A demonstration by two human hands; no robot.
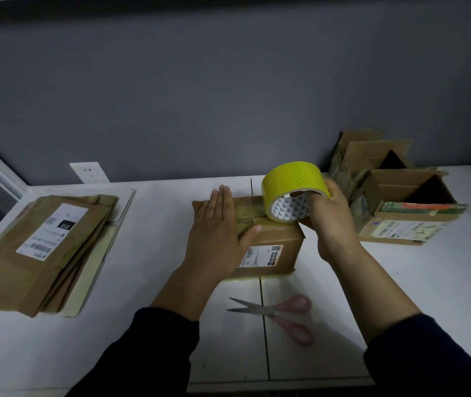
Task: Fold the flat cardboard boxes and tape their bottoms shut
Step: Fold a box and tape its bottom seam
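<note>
A folded box (283,234) sits mid-worktop (142,325), just in front of you. Your left hand (217,233) presses flat on its top, fingers straight. Your right hand (330,216) grips a yellow tape roll (294,181) touching the box's top right edge. Scissors (280,313) lie nearer you; flat boxes (42,253) are stacked left, open boxes (409,213) stand right.

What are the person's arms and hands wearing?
Both arms wear dark, navy-looking long sleeves. The left sleeve and the right sleeve end partway up the forearms. The left hand and right hand are bare: no gloves, and no rings or watch that I can see.
</note>
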